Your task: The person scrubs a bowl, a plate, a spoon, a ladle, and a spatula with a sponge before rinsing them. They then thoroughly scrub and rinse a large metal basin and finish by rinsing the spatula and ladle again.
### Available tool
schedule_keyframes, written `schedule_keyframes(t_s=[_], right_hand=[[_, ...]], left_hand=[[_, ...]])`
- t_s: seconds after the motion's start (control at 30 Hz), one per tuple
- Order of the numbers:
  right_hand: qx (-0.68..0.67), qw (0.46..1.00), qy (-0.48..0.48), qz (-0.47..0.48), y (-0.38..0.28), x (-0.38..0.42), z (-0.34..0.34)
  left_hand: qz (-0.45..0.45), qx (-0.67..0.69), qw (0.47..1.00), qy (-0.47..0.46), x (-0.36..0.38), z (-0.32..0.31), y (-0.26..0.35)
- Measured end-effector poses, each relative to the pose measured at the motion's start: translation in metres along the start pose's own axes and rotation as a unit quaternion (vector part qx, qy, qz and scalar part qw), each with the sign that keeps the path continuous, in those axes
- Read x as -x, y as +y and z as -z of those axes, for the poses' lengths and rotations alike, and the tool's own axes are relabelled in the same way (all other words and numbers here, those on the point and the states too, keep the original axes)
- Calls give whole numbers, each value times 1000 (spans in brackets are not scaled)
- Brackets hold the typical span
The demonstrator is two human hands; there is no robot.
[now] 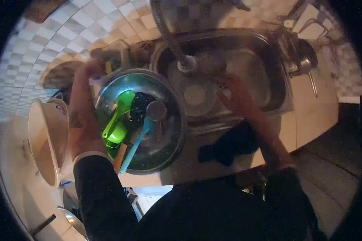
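Note:
My left hand (95, 70) reaches past the far left rim of a large metal basin (171, 140), near something yellow and green (108, 66); its fingers are smeared by motion. In the basin lie a bright green spoon (118, 110), a green cup (118, 133), a black slotted turner head (140, 106), a light blue long-handled utensil (136, 148), a wooden handle (120, 157) and a small round metal piece (156, 111). My right hand (231, 90) is over the sink, fingers curled at a dim, blurred roundish thing (211, 62). Below it sits a pale round dish (197, 98).
A flexible tap hose (167, 30) hangs over the metal sink (283, 94). A cream tub (48, 140) stands at left. Dark cloth (233, 144) lies on the counter's front edge. At right is a metal fixture with a lever (307, 66). Tiled wall (48, 52) rises behind.

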State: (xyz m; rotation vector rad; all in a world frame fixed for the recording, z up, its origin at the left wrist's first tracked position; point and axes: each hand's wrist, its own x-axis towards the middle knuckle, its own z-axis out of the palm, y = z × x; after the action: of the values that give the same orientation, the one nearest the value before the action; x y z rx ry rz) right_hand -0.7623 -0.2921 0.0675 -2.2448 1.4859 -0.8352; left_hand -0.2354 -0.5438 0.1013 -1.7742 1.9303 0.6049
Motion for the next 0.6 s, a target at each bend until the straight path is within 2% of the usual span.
schedule_keyframes(t_s=[0.07,0.1,0.17,0.2,0.23,0.3,0.37,0.4,0.43,0.47,0.5,0.53,0.6], right_hand=[[74,996,7,49,36,-48,-34],[140,988,-55,45,58,-67,-51],[273,945,-173,41,87,-104,-75],[290,941,-169,43,88,-106,-78],[305,936,-169,43,88,-101,-78],[312,929,-198,32,80,-97,-72],[300,922,-245,10,74,-103,-61],[312,926,-209,30,80,-103,-64],[323,929,-172,50,88,-98,-72],[331,931,-139,68,92,-91,-77],[298,945,-114,67,80,-87,-70],[262,959,-89,66,68,-82,-63],[232,968,-56,76,59,-74,-57]], left_hand=[[-23,-206,971,121,23,-14,37],[-33,-200,952,230,7,-30,23],[-57,-173,878,444,-12,-55,8],[-87,-190,874,439,-17,-58,4],[-137,-118,903,389,-20,-63,-1],[-232,31,930,282,12,-41,32],[-169,-20,965,200,34,-24,55],[-138,-46,976,162,39,-19,59],[-191,18,948,255,42,-19,46],[-190,187,930,254,52,-15,47],[-185,349,885,245,67,-2,51],[-174,501,816,228,83,12,54],[-203,534,787,231,135,36,76]])
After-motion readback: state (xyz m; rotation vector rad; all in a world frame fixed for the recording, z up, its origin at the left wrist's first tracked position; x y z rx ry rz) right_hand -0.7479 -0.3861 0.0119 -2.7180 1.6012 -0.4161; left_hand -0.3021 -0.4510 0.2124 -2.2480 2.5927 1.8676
